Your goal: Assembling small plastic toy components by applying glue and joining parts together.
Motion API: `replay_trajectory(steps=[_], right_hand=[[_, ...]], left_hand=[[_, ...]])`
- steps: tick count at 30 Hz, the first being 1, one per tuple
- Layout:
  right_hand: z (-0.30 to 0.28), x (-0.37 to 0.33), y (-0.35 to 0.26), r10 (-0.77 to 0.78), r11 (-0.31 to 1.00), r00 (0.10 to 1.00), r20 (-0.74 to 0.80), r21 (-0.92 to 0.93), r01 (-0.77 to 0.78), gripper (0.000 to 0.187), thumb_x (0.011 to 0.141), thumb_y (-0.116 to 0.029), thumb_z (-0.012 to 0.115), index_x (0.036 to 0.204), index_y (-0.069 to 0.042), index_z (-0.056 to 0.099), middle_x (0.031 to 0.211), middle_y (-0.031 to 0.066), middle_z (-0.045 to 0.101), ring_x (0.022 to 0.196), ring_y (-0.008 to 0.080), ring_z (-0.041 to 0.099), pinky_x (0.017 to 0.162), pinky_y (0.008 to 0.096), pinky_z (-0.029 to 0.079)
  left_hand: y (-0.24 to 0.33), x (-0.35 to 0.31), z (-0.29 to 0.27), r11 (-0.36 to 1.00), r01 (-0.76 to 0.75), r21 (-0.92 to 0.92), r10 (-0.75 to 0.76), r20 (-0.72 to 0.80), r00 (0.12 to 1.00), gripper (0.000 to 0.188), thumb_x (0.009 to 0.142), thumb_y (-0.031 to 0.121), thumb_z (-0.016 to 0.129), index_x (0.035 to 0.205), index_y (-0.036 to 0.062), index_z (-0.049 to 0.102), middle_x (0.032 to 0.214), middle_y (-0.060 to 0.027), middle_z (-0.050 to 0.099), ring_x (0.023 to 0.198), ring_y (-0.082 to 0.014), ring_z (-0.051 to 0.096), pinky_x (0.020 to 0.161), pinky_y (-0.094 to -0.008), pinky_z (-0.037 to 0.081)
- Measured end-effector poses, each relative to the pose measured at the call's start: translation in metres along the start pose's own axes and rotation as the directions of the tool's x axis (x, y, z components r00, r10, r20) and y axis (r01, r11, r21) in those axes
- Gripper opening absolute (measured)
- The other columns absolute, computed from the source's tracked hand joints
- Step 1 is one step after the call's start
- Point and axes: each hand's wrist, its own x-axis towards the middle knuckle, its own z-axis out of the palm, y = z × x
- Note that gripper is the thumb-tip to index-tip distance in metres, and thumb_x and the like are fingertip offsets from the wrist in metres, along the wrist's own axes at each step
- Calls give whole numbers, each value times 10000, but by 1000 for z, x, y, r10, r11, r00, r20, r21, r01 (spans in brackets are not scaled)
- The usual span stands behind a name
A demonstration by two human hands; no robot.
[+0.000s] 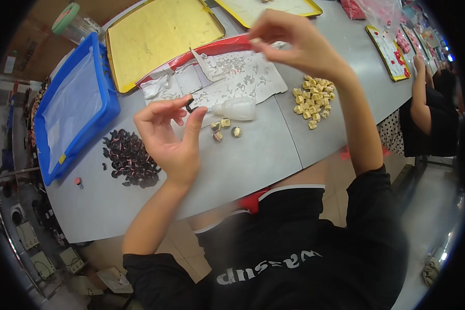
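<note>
My left hand (173, 142) pinches a small black curved piece (190, 105) between thumb and forefinger, above the grey table. My right hand (299, 46) is raised over the far edge of a glue-spotted white cardboard sheet (232, 77), thumb and forefinger closed together; what is between them is too small to make out. A translucent squeeze bottle (238, 109) lies on its side by the sheet's near edge. Just nearer than it sit several cream-and-dark small pieces (226, 123). A pile of black curved pieces (130, 160) lies left of my left hand, and cream square pieces (313, 101) are heaped below my right forearm.
At the left stands a blue tray (107, 98) with a white lining. Behind the cardboard are a yellow tray (163, 36) and a white-lined yellow-rimmed tray (307, 8). A clear jar with green lid (67, 19) stands far left. Another person (431, 103) works at the right.
</note>
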Motion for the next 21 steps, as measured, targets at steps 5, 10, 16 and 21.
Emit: replay_trajectory(steps=[5, 10, 16, 21], right_hand=[[46, 10, -13, -208, 904, 977, 41, 390, 176, 172, 800, -14, 602, 971, 3, 598, 1037, 84, 564, 872, 114, 553, 755, 242, 470], [50, -1, -9, -199, 904, 979, 50, 394, 164, 221, 827, 10, 577, 1046, 6, 603, 990, 77, 556, 884, 130, 545, 771, 246, 472], [68, -3, -19, -106, 724, 994, 9, 687, 71, 270, 815, 34, 573, 1084, 17, 587, 972, 84, 560, 912, 145, 546, 839, 289, 475], [60, -2, -21, -159, 741, 978, 136, 671, 27, 248, 819, 16, 572, 1064, 23, 605, 971, 81, 573, 880, 127, 534, 772, 251, 457]], left_hand=[[0, -4, 0, 998, -50, 38, 49, 6, 999, 464, 703, 9, 745, 996, 57, 388, 939, -114, 580, 750, -110, 476, 675, -233, 387], [0, 0, 0, 994, -90, 67, 86, 70, 994, 481, 689, 7, 754, 991, 66, 384, 908, -116, 602, 741, -114, 484, 654, -229, 384], [-4, 1, -6, 988, -108, 114, 104, 43, 994, 530, 652, 16, 783, 1000, 75, 388, 912, -119, 614, 739, -116, 500, 635, -229, 379], [-1, 1, -5, 985, -132, 108, 125, 66, 990, 545, 633, -1, 792, 993, 72, 390, 899, -115, 616, 747, -117, 510, 626, -227, 380]])
